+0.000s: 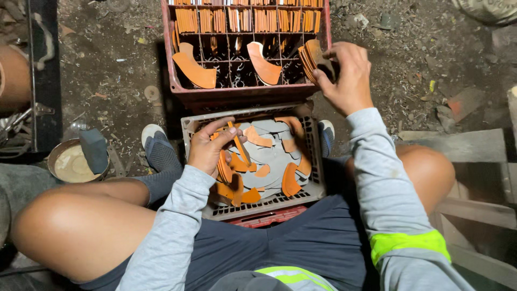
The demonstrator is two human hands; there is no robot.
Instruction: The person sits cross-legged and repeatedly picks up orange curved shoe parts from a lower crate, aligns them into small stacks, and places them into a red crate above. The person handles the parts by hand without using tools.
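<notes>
Seated person viewed from above, knees spread, 2 crates between the feet. Left hand is closed around a small stack of curved orange pieces, with 1 thin orange strip pinched between thumb and fingers; it is held over the grey crate, at the crate's 9 o'clock side. The grey crate is filled with loose orange and grey curved pieces. Right hand is clenched on a bundle of orange curved pieces, held at the 3 o'clock edge of the red crate, which lies at 12 o'clock from the grey crate, the two touching or nearly so. The red crate is divided by a wire grid; upright orange stacks are packed in its far row, and 2 single curved pieces lean in the near cells. A tin holding pale paste with a dark object in it is seen at 9 o'clock, on the dirt floor. Grey shoes flank the grey crate.
</notes>
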